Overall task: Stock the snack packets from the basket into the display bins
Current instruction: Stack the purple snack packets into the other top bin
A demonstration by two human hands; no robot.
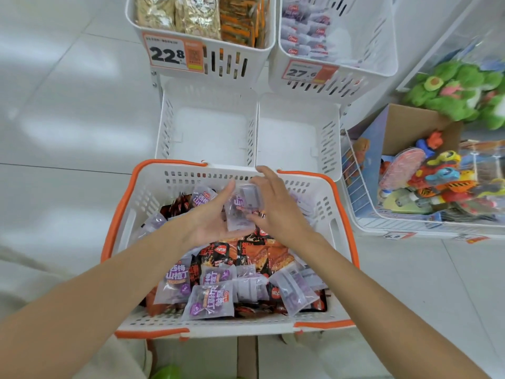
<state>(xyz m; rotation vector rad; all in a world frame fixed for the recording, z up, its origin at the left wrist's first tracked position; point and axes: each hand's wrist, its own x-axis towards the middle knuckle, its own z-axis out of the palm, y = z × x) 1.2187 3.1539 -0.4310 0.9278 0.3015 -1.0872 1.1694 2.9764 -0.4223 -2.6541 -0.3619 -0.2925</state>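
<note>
A white basket with orange rims sits in front of me, filled with several purple and red-black snack packets. Over its far half, both hands hold a small stack of purple packets between them. My left hand lies palm up under the stack, fingers straight. My right hand grips the stack from the right, with its thumb across the packets. Just beyond the basket stand two white display bins, left and right, both with bare floors.
Above them, an upper left bin holds beige and orange packets behind a 22.8 price tag. The upper right bin holds purple packets. At the right, a wire bin holds toys, with green plush toys above it.
</note>
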